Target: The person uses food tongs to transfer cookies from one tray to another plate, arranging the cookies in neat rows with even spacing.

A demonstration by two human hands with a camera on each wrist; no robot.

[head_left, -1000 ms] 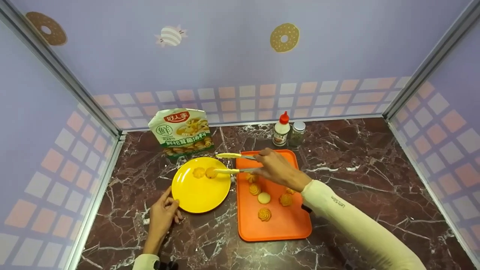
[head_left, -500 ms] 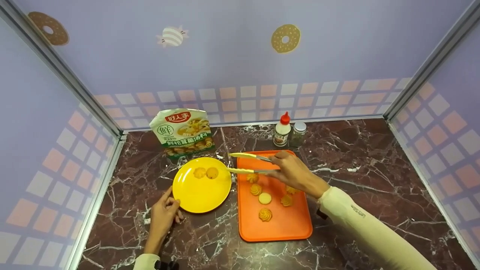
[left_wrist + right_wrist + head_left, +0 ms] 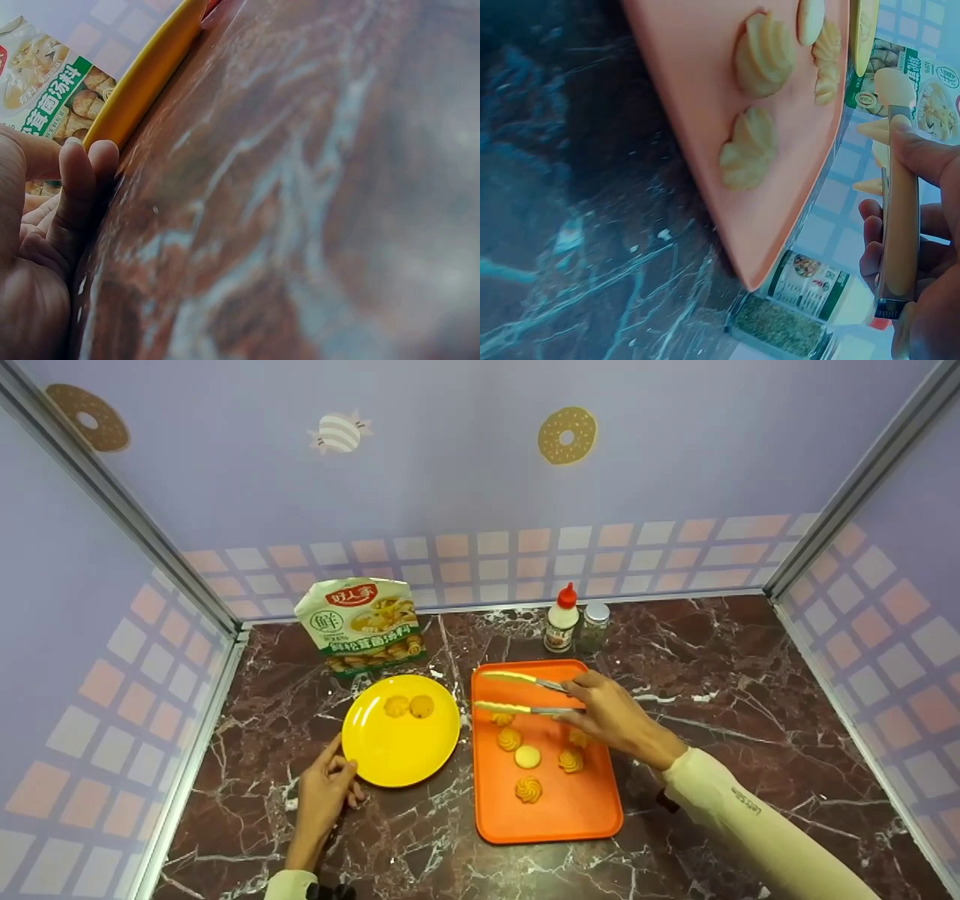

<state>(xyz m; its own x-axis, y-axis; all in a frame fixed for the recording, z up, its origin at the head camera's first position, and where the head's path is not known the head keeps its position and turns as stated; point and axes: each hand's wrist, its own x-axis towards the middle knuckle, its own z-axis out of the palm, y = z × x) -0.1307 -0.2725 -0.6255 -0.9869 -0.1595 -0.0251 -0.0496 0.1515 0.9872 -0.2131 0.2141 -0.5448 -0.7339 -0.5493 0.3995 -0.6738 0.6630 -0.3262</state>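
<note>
So the right hand [image 3: 611,718] is gripping a pair of metal tongs with yellow tips [image 3: 517,695], fingers and thumb curled round the handle end. The two arms of the tongs are spread apart with nothing between the tips, and they hover over the far end of the flat orange plastic tray [image 3: 574,810]. The wrist view shows the same grip up close, thumb along one arm of the tongs [image 3: 897,217].

On the tray there's a little cluster of swirl-shaped golden cookies [image 3: 529,789] plus one pale round cookie [image 3: 527,757] in the middle of them. The tong tips sit just above the cookie at the 12 o'clock end of that cluster.

At 9 o'clock from the tray, just beside it, is a round yellow plastic plate [image 3: 397,754] with two golden cookies [image 3: 409,706] lying side by side near its far edge.

The left hand [image 3: 324,795] rests on the dark red marble countertop [image 3: 750,697] at about 7 o'clock of the plate, fingers loosely curled, index finger touching the rim. It's not holding anything. The left wrist view shows the fingertips [image 3: 79,180] right up against the yellow rim.

At 12 o'clock from the plate stands a green-and-white printed food pouch [image 3: 361,624]. At 12 o'clock from the tray, a small white squeeze bottle with a red cap [image 3: 562,619] and a glass spice jar with a silver lid [image 3: 594,626] stand side by side.
</note>
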